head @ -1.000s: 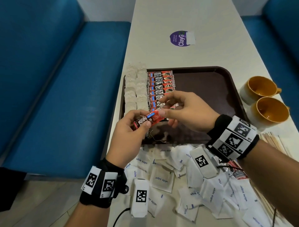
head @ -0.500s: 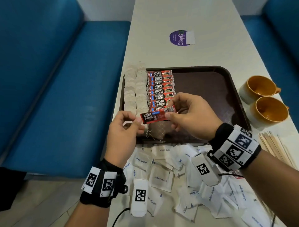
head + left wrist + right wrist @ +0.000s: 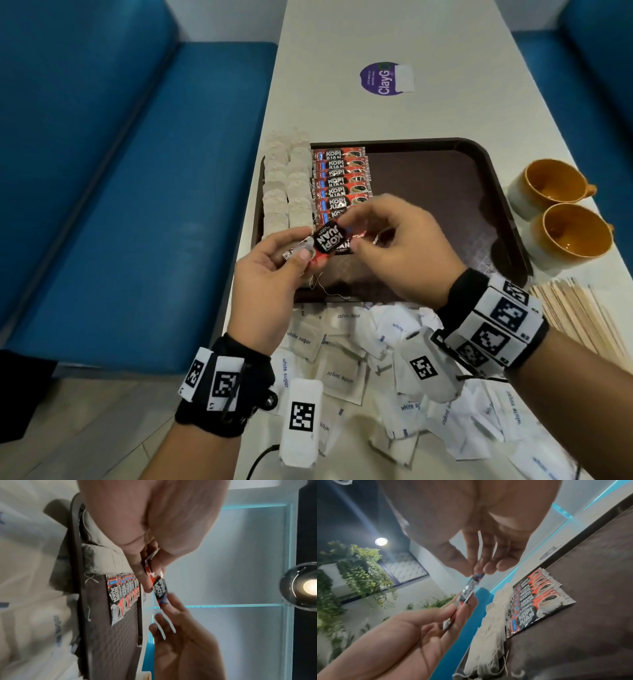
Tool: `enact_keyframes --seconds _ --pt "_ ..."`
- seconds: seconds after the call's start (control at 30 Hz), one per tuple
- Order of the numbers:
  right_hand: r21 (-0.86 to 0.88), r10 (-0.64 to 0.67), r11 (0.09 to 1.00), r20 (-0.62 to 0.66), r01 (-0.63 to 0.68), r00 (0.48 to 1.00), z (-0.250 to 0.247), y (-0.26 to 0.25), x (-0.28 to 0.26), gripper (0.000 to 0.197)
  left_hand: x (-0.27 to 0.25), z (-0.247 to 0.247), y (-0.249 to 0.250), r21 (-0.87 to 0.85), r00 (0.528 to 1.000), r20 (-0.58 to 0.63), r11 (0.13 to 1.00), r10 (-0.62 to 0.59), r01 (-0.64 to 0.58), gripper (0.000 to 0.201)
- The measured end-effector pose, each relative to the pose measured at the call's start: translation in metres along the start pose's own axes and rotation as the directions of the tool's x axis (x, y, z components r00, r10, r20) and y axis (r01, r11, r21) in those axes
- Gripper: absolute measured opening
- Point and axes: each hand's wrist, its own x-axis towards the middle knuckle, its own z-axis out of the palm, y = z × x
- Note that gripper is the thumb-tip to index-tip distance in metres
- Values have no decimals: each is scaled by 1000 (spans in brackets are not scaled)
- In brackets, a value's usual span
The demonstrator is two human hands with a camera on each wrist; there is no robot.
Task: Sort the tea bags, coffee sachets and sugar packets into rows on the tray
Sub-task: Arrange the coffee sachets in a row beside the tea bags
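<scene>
A red and black coffee sachet (image 3: 330,240) hangs tilted in the air over the near-left part of the brown tray (image 3: 445,205). My left hand (image 3: 301,251) pinches its lower left end. My right hand (image 3: 352,236) pinches the other end between thumb and forefinger. The right wrist view shows the sachet (image 3: 469,588) edge-on between both hands. On the tray, tea bags (image 3: 286,192) lie in two columns along the left edge. A row of coffee sachets (image 3: 340,181) lies beside them. White sugar packets (image 3: 342,363) sit in a loose pile on the table in front of the tray.
Two orange-lined cups (image 3: 551,185) (image 3: 575,236) stand right of the tray. Wooden stirrers (image 3: 582,308) lie near the right table edge. A purple sticker (image 3: 378,78) is on the far tabletop. Blue benches (image 3: 137,205) flank the table. The tray's right half is bare.
The sachet passed from the left hand alone to both hands. It has turned from lying level to tilted with its label up. The hands have drawn closer together.
</scene>
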Motion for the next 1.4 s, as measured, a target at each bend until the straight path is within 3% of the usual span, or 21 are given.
enact_keyframes --seconds 0.07,0.2,0.33,0.47,0.63,0.73,0.87,1.0,1.1,1.23,1.33,1.4 --pt "-6 49 999 -63 -49 997 -7 5 5 30 1 -4 1 -25 1000 -5 1000 -13 12 19" --pt "178 153 971 65 -162 986 -14 11 9 37 2 -7 3 -37 999 40 999 -29 30 12" --pt "243 180 948 129 -207 975 -16 19 11 15 5 -7 2 15 998 55 1000 -18 17 13" --pt "333 234 907 112 -259 966 -18 20 11 12 7 -9 2 176 994 93 984 -53 36 12" --pt "358 208 902 133 -243 969 -13 13 9 28 3 -3 6 416 961 241 909 -132 20 3" --pt "285 159 933 224 -221 962 -8 8 5 32 2 4 6 387 963 229 921 -142 43 19" --pt "239 102 960 172 -142 980 -2 9 3 29 1 11 8 282 972 211 959 -104 42 42" --pt "148 133 976 181 -161 974 -5 18 2 28 3 7 11 104 994 95 994 -55 45 27" --pt "185 162 963 190 -198 968 -7 24 -1 20 6 3 10 53 994 60 994 -94 90 16" --pt "185 235 949 127 -256 964 -11 32 -1 12 9 -3 7 309 997 64 951 -40 19 11" --pt "124 300 943 80 -308 951 -17 44 3 10 13 -12 4 568 994 66 815 87 -109 19" --pt "100 353 929 41 -356 935 -18 55 7 9 16 -19 3 707 980 130 680 148 -196 17"
